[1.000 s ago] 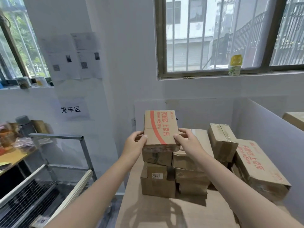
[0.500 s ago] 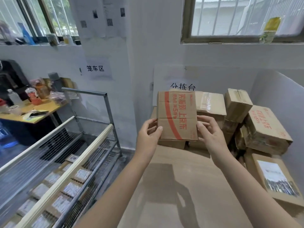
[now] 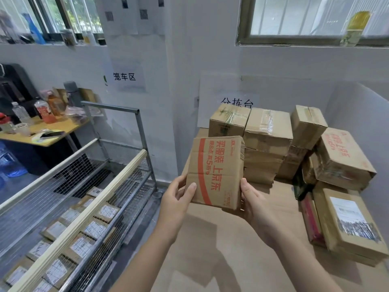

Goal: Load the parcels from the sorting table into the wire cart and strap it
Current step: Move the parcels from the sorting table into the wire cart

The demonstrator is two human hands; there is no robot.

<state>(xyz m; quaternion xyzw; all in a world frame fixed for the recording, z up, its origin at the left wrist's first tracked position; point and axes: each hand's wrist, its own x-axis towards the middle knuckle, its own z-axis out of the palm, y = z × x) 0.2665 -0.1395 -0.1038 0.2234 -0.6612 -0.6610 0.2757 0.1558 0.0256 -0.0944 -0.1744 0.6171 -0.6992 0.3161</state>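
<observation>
The box (image 3: 216,173) is held up between both hands, clear of the table (image 3: 210,260) below them, printed face toward the person and leaning a little. The left hand (image 3: 179,197) grips its lower left edge, thumb across the front and fingers curled behind. The right hand (image 3: 252,201) grips the lower right edge, thumb along the side; its fingers are hidden behind the cardboard. The rest of the stack (image 3: 267,140) sits beyond the right hand, and more parcels lie to that hand's right.

The step in hand looks like the carry over to the cart (image 3: 84,218), which stands to the left of the left hand and lower than it. Flat parcels (image 3: 94,227) already lie on its floor, so loading is under way, with a good share of the table's load still to go.

To do it well:
- Keep both hands on. The cardboard looks creased and soft, so fingers underneath will serve better than a squeeze on the sides.
- Swing left with the box high enough to pass over the near rail, not into it.
- Turn it flat before lowering, and set it down rather than let it drop.
- Lay it beside or squarely on top of the flat parcels, so that later boxes stack level and a strap can hold them.

No strap shows anywhere in view
</observation>
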